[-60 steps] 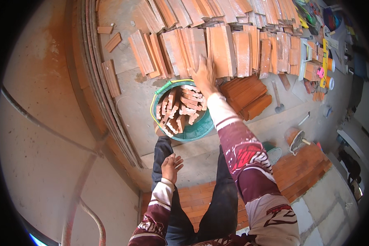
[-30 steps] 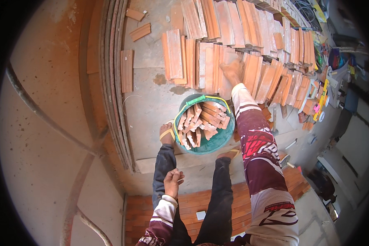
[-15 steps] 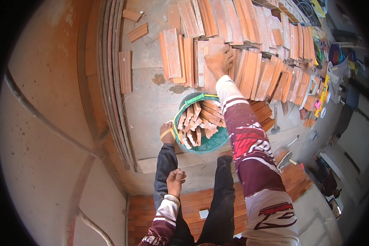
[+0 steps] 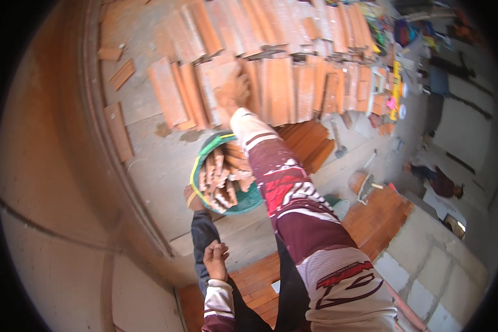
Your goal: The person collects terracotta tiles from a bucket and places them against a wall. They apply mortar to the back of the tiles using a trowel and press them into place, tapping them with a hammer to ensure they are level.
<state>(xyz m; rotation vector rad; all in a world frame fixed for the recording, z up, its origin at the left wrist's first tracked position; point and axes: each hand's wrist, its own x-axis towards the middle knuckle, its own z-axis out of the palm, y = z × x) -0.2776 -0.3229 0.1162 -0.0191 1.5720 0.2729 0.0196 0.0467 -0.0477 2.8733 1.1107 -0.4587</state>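
My right hand [image 4: 232, 87] reaches out to a row of long orange terracotta tiles [image 4: 276, 83], its fingers closed on the upper part of one tile [image 4: 218, 72] that leans among the others. The hand is slightly blurred. Under my right forearm stands a green bucket [image 4: 243, 207] with a yellow handle, packed with broken terracotta strips [image 4: 221, 177] standing on end. My left hand [image 4: 216, 259] hangs above my left leg with its fingers curled in, and nothing shows in it.
A second tile row [image 4: 232, 27] lies behind. Beyond my right forearm are stacked darker tiles [image 4: 310, 144], a hammer [image 4: 337, 141] and a round tool with a wooden handle [image 4: 362, 185]. A wall rises at left. Another person [image 4: 442, 182] is far right.
My view has swung to the right, so the tiles and bucket sit further left in the picture. My right hand stays at the same part of the tile row.
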